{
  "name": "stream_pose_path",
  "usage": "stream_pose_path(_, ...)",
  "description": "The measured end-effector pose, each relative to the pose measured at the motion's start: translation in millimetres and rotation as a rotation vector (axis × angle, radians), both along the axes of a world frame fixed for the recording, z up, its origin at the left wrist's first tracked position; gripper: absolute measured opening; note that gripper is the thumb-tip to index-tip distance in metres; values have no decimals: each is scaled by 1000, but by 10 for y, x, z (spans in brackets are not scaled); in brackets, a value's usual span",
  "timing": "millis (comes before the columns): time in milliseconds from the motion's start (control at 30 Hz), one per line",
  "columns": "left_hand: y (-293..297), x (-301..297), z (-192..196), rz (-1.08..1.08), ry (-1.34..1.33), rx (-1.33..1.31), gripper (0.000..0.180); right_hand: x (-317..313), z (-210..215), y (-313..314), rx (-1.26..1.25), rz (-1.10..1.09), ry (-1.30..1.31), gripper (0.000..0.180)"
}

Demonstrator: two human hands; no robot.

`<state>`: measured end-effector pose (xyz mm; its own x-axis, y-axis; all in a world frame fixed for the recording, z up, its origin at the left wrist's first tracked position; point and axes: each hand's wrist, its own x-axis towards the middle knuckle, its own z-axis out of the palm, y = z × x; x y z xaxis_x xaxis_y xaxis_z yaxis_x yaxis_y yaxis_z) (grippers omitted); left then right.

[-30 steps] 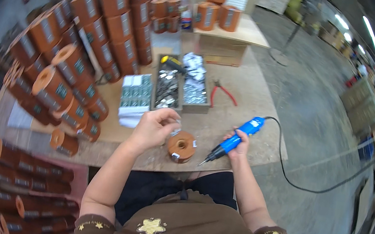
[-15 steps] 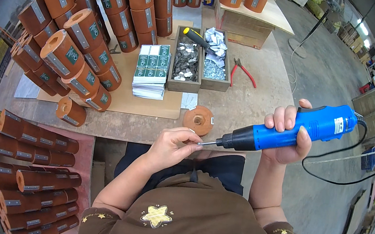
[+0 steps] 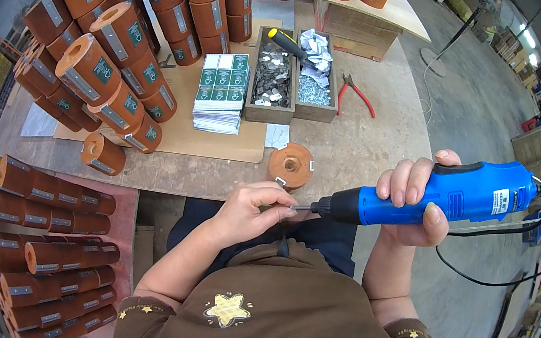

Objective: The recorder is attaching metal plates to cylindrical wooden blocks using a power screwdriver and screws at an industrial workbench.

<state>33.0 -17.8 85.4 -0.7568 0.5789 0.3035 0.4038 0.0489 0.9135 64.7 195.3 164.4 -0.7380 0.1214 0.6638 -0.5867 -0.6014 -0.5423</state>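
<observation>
A blue electric screwdriver (image 3: pixel 447 194) with a black nose lies nearly level in my right hand (image 3: pixel 416 193), whose fingers wrap its body. Its thin metal bit (image 3: pixel 304 208) points left. At the bit's tip, my left hand (image 3: pixel 252 209) is closed in a pinch of thumb and fingertips; what small thing it holds there is hidden. Just beyond the bit, a short reddish-brown cylinder (image 3: pixel 277 170) with a central hole stands on end near the table's front edge, with small pale metal pieces at its side.
Two wooden trays hold grey metal pieces (image 3: pixel 273 79) and small silver parts (image 3: pixel 314 92); a yellow-black handled tool (image 3: pixel 288 43) lies across them. Red-handled pliers (image 3: pixel 358 98) lie right. Left are stacked green-white labels (image 3: pixel 221 89) and piles of brown cylinders (image 3: pixel 115 43). A black cord (image 3: pixel 511 230) trails right.
The screwdriver and my right hand have shifted slightly right and down. My left fingers stay pinched at the bit's tip. The whole view has also shifted a little.
</observation>
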Motion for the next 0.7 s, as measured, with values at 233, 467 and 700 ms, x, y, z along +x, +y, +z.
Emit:
stream_pose_path(233, 12, -18, 36, -53, 34, 10, 9, -23, 19, 30, 67, 47, 36, 59)
stream_pose_path(467, 10, -3, 19, -35, -11, 10, 9, -6, 53, 48, 155, 75, 95, 59)
stream_pose_path(700, 22, 7, 20, -76, -37, -4, 7, -36, 46, 26, 194, 113, 187, 60)
